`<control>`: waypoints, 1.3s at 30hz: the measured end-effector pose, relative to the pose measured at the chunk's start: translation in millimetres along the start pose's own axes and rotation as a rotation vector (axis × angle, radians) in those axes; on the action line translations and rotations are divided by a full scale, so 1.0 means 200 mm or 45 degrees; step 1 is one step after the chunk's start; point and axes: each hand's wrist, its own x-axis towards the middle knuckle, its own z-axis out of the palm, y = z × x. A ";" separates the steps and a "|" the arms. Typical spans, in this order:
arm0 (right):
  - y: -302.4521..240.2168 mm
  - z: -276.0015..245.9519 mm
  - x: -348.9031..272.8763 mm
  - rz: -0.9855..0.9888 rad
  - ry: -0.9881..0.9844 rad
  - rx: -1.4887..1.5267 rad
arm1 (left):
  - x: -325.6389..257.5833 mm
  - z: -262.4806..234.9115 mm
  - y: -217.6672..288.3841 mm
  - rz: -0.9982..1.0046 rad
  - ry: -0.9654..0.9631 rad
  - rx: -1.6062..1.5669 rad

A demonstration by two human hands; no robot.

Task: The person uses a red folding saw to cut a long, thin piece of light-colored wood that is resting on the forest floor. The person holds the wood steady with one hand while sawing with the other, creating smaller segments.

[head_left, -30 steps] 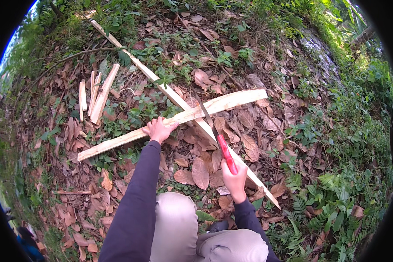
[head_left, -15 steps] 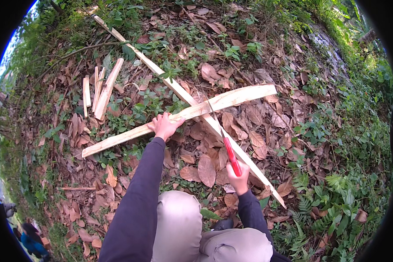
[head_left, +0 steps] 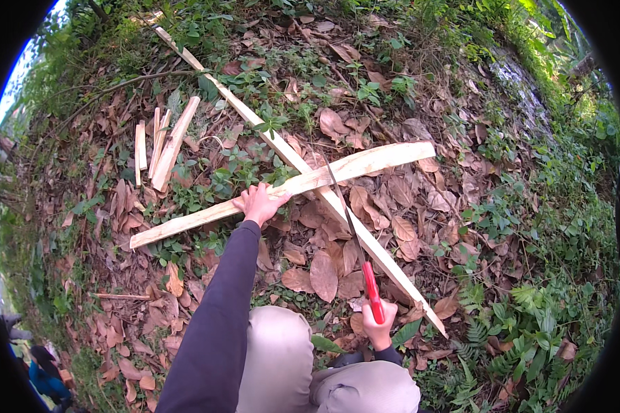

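Observation:
My right hand (head_left: 379, 323) is closed round the red handle of a hand saw (head_left: 355, 234). The saw's thin blade runs up and to the left and lies across a pale wooden plank (head_left: 365, 162), near its middle. My left hand (head_left: 260, 204) grips this plank a little left of the blade, pressing on it with the fingers over its far edge. Beneath the plank, a longer, narrower wooden strip (head_left: 386, 260) crosses it diagonally from the far left to the near right. Whether the blade has cut into the plank is too small to tell.
Several short wooden pieces (head_left: 174, 144) lie at the far left. Dry brown leaves (head_left: 324, 275) and low green plants cover the ground. A thin branch (head_left: 131, 81) arches at the upper left, and ferns (head_left: 530, 313) grow at the right. My knees (head_left: 275, 358) are close below the plank.
My right hand has pulled the saw back toward me, so more of the blade shows on the near side of the plank. The left hand stays on the plank.

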 end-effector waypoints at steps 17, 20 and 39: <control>0.05 0.16 0.25 0.210 -0.220 -0.004 | 0.02 0.04 -0.11 0.013 0.074 -0.013; 0.00 -0.02 -0.02 0.185 -0.088 0.054 | -0.01 0.00 0.00 -0.008 0.021 -0.037; 0.18 0.04 -0.04 0.144 -0.165 0.017 | -0.02 -0.01 -0.03 -0.007 -0.019 -0.017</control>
